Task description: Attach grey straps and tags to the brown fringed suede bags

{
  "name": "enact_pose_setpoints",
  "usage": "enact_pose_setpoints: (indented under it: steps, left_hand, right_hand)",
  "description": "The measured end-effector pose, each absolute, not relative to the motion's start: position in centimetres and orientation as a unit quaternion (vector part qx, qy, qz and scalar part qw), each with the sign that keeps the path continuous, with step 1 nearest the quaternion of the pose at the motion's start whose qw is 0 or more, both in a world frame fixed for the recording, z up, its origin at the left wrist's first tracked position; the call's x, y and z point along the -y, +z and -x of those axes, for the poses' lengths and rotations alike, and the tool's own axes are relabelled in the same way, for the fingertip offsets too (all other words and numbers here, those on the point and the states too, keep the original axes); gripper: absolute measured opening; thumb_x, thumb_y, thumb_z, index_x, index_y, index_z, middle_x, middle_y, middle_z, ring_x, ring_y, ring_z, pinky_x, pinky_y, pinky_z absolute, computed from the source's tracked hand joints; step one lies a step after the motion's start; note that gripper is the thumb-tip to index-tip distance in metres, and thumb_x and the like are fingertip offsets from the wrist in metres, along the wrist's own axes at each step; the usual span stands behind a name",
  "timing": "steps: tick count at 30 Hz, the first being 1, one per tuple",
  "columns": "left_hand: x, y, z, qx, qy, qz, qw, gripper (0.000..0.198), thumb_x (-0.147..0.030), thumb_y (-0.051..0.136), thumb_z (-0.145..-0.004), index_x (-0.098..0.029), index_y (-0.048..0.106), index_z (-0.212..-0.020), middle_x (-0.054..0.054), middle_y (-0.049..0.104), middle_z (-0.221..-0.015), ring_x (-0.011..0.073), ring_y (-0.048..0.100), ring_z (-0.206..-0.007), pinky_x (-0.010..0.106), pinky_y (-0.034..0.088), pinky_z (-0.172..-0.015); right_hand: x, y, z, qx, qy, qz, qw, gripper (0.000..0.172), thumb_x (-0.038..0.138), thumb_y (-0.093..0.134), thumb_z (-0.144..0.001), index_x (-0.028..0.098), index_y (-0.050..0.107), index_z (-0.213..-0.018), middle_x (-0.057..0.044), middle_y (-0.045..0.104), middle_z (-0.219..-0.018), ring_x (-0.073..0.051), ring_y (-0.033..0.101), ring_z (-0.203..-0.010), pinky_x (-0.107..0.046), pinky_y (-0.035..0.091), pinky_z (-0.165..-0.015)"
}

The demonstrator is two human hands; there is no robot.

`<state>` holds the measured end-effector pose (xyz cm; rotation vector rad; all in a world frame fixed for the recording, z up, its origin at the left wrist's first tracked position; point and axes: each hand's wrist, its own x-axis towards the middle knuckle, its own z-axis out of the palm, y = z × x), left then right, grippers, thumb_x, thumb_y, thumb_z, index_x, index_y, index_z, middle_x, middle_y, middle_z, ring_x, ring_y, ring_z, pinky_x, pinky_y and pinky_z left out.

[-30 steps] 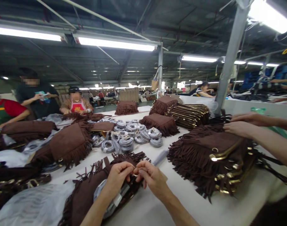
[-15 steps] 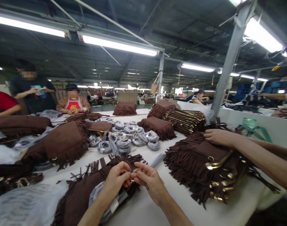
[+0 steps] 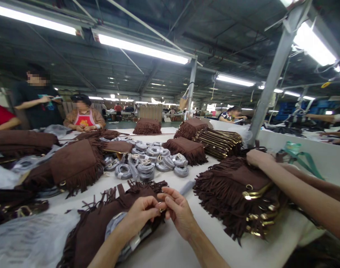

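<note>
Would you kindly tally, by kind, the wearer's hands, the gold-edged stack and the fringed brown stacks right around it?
Wearer's hands, left hand and right hand: 2
Gold-edged stack: 1
Fringed brown stacks: 3
Total: 6

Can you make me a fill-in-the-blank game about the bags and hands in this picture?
1. The wearer's left hand and right hand have no gloves, so they are ____.
2. The fringed bag beneath the left hand is colored ____.
3. The gray coils lie on a table colored ____.
4. The apron across the table is mainly ____.

Missing words: bare; brown; white; red.
</note>
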<state>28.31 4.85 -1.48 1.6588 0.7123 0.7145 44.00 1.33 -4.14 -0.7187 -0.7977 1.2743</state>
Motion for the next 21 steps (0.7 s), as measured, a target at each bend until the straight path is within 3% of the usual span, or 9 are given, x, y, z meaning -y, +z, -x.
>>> enact_pose_setpoints:
  steps: [3, 6, 12, 21]
  left_hand:
    - [-5.2, -1.8, -28.5, -0.335, 0.319, -0.689, 0.558, 0.010, -0.027, 0.059, -0.063, -0.017, 0.057, -0.065, -0.005, 0.052, -0.054, 0.0095, 0.043, -0.050, 0.020, 0.028, -0.048]
    - [-5.4, -2.1, -28.6, -0.339, 0.323, -0.679, 0.565, 0.013, -0.030, 0.061, -0.063, -0.017, 0.057, -0.064, -0.005, 0.051, -0.053, 0.0091, 0.042, -0.048, 0.020, 0.028, -0.047]
    - [-5.0, -1.6, -28.4, -0.333, 0.320, -0.687, 0.562, 0.017, -0.033, 0.062, -0.064, -0.016, 0.059, -0.066, -0.003, 0.057, -0.059, 0.0095, 0.044, -0.052, 0.020, 0.028, -0.047]
    - [-4.8, -1.4, -28.5, -0.345, 0.333, -0.681, 0.553, 0.019, -0.034, 0.062, -0.066, -0.016, 0.059, -0.068, -0.004, 0.055, -0.057, 0.0072, 0.037, -0.047, 0.019, 0.023, -0.044]
  right_hand:
    - [-1.8, -4.4, -44.3, 0.323, 0.535, 0.345, 0.701, 0.045, 0.045, 0.084, -0.061, 0.016, 0.067, -0.091, -0.005, 0.069, -0.085, -0.008, 0.058, -0.050, -0.013, 0.036, -0.034]
    - [-1.9, -4.8, -44.3, 0.345, 0.532, 0.362, 0.684, 0.039, 0.044, 0.084, -0.060, 0.014, 0.069, -0.080, -0.003, 0.066, -0.073, -0.008, 0.055, -0.049, -0.014, 0.038, -0.035]
    - [-1.6, -5.1, -43.8, 0.417, 0.541, 0.383, 0.622, 0.040, 0.041, 0.084, -0.061, 0.012, 0.073, -0.087, -0.001, 0.064, -0.060, -0.010, 0.055, -0.052, -0.016, 0.041, -0.040]
    - [-1.7, -5.0, -43.9, 0.459, 0.506, 0.400, 0.611, 0.037, 0.047, 0.080, -0.064, 0.014, 0.071, -0.078, 0.001, 0.061, -0.057, -0.009, 0.051, -0.049, -0.016, 0.035, -0.038]
